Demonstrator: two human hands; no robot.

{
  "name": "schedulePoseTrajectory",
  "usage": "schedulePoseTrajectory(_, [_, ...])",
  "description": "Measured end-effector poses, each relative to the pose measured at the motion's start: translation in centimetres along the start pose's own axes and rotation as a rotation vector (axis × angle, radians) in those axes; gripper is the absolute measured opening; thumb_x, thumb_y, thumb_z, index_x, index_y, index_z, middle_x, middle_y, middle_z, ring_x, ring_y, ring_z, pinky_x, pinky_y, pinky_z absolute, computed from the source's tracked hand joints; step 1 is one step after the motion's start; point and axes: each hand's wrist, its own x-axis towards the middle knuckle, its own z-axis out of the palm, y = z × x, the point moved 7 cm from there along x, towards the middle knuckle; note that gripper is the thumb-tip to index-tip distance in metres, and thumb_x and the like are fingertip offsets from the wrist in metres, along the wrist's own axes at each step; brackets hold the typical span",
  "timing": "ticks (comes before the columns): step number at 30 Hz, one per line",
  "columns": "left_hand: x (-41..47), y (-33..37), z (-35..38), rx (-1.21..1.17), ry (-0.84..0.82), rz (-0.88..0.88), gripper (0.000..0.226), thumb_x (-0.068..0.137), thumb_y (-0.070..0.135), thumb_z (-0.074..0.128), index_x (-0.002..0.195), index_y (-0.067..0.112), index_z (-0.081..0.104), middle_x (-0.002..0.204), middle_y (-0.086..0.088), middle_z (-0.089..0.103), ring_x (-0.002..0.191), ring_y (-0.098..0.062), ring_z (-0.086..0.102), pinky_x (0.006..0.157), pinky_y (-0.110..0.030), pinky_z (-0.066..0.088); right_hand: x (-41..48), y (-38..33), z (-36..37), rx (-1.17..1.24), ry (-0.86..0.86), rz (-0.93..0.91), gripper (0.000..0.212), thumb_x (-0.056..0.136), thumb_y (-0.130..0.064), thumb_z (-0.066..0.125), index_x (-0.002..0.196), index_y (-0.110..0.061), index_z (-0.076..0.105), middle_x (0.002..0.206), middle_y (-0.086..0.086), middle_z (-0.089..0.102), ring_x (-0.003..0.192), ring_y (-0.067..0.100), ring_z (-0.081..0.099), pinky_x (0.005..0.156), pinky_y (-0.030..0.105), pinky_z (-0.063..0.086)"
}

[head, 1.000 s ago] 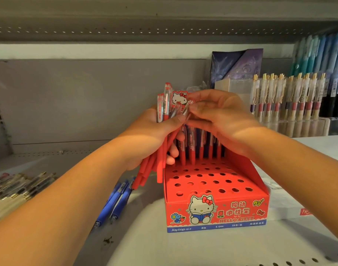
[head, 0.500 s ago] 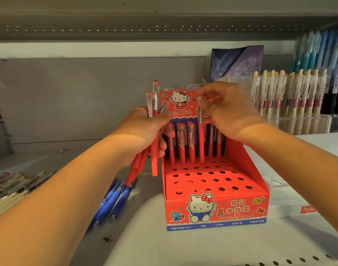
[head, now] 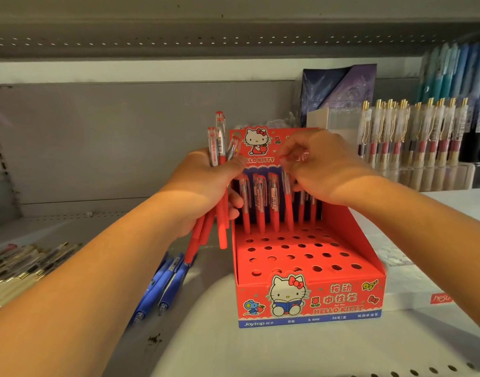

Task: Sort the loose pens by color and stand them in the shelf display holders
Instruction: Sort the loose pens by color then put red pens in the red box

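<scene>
A red Hello Kitty display box (head: 309,300) with a holed top stands on the shelf. Several red pens (head: 258,202) stand upright in its back row. My left hand (head: 203,186) is closed around a bundle of red pens (head: 219,148), held just left of the box. My right hand (head: 323,170) reaches over the back row and pinches the top of one red pen (head: 288,202), whose tip sits at a back-row hole. Loose blue pens (head: 165,284) lie on the shelf under my left forearm.
A pile of loose gold-trimmed pens (head: 21,265) lies at the far left. A clear holder with gold-capped pens (head: 413,131) stands at the back right, with blue and teal pens (head: 456,66) behind it. A white flat box (head: 418,297) lies right of the red box.
My right hand drew one red pen from the bundle, carried it right and lowered it into the box's back row. My left hand with the bundle shifted slightly left.
</scene>
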Motion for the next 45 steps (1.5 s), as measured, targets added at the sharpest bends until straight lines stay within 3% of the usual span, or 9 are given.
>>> schedulePoseTrajectory(4, [-0.4, 0.4, 0.1, -0.004, -0.01, 0.001, 0.02, 0.096, 0.033, 0.063, 0.087, 0.015, 0.057, 0.051, -0.007, 0.062, 0.038, -0.02, 0.058, 0.038, -0.023, 0.047, -0.1, 0.3, -0.5, -0.235, -0.037, 0.016, 0.026, 0.09, -0.002, 0.055, 0.091, -0.027, 0.064, 0.081, -0.015, 0.054, 0.072, 0.002, 0.052, 0.063, 0.007, 0.041])
schedulePoseTrajectory(10, [-0.8, 1.2, 0.8, -0.064, -0.039, 0.084, 0.017, 0.096, 0.026, 0.063, 0.088, 0.012, 0.056, 0.054, -0.001, 0.063, 0.04, -0.017, 0.059, 0.04, -0.024, 0.049, -0.5, 0.4, 0.4, -0.375, -0.135, 0.053, 0.02, 0.088, -0.012, 0.058, 0.099, -0.027, 0.064, 0.091, -0.011, 0.058, 0.091, 0.015, 0.057, 0.078, 0.023, 0.043])
schedulePoseTrajectory(13, [-0.8, 1.3, 1.0, -0.07, -0.065, 0.101, 0.018, 0.096, 0.026, 0.063, 0.092, 0.009, 0.057, 0.053, 0.001, 0.064, 0.041, -0.018, 0.06, 0.041, -0.024, 0.049, -0.3, -0.9, -0.6, -0.127, 0.024, -0.019, 0.022, 0.086, -0.012, 0.06, 0.095, -0.032, 0.065, 0.088, -0.014, 0.064, 0.077, 0.006, 0.06, 0.072, 0.018, 0.045])
schedulePoseTrajectory(17, [-1.1, 1.6, 1.6, -0.081, -0.128, 0.129, 0.017, 0.097, 0.025, 0.059, 0.095, 0.008, 0.058, 0.054, -0.001, 0.065, 0.04, -0.017, 0.06, 0.039, -0.023, 0.048, -0.9, -2.0, 0.8, 0.464, -0.094, -0.025, 0.014, 0.087, -0.012, 0.07, 0.094, -0.024, 0.068, 0.081, -0.002, 0.072, 0.072, 0.01, 0.067, 0.065, 0.028, 0.056])
schedulePoseTrajectory(22, [-1.4, 1.7, 2.1, -0.113, -0.181, 0.149, 0.016, 0.099, 0.022, 0.056, 0.1, 0.007, 0.059, 0.055, -0.002, 0.065, 0.039, -0.017, 0.06, 0.038, -0.023, 0.048, -1.1, -1.8, 1.4, 0.615, -0.148, -0.014, 0.011, 0.088, -0.01, 0.071, 0.099, -0.01, 0.071, 0.077, 0.006, 0.074, 0.073, 0.017, 0.069, 0.07, 0.031, 0.056])
schedulePoseTrajectory(29, [-1.6, 1.5, 2.6, -0.172, -0.212, 0.139, 0.027, 0.1, 0.03, 0.053, 0.096, 0.003, 0.056, 0.05, -0.001, 0.059, 0.035, -0.015, 0.052, 0.037, -0.022, 0.044, -1.1, -1.5, 1.0, 0.69, -0.186, -0.012, 0.017, 0.08, -0.004, 0.074, 0.094, -0.011, 0.068, 0.076, 0.005, 0.072, 0.071, 0.016, 0.068, 0.064, 0.023, 0.056])
schedulePoseTrajectory(33, [-1.1, 1.2, 2.4, -0.214, -0.173, 0.114, 0.024, 0.1, 0.029, 0.053, 0.101, 0.005, 0.057, 0.059, -0.007, 0.066, 0.043, -0.02, 0.063, 0.042, -0.026, 0.051, -1.3, -1.9, 1.1, 0.736, -0.183, -0.025, 0.016, 0.082, 0.002, 0.071, 0.095, -0.006, 0.066, 0.078, 0.007, 0.072, 0.072, 0.018, 0.07, 0.068, 0.026, 0.058])
schedulePoseTrajectory(39, [-0.4, 1.4, 1.3, -0.29, -0.087, 0.13, 0.014, 0.101, 0.023, 0.053, 0.1, 0.01, 0.056, 0.068, -0.009, 0.07, 0.059, -0.026, 0.071, 0.049, -0.033, 0.057, -0.4, -1.5, -0.9, 1.079, 0.022, 0.044, 0.014, 0.086, 0.009, 0.06, 0.092, -0.003, 0.062, 0.076, 0.011, 0.071, 0.072, 0.024, 0.073, 0.066, 0.033, 0.06])
schedulePoseTrajectory(45, [-0.3, 1.5, 0.8, -0.241, -0.044, 0.134, 0.012, 0.1, 0.025, 0.055, 0.104, 0.014, 0.053, 0.072, -0.007, 0.071, 0.047, -0.021, 0.063, 0.041, -0.03, 0.053, -0.2, -0.4, -3.4, 0.466, 0.214, 0.004, 0.012, 0.085, -0.007, 0.073, 0.092, -0.013, 0.066, 0.082, 0.006, 0.063, 0.071, 0.018, 0.072, 0.055, 0.028, 0.06])
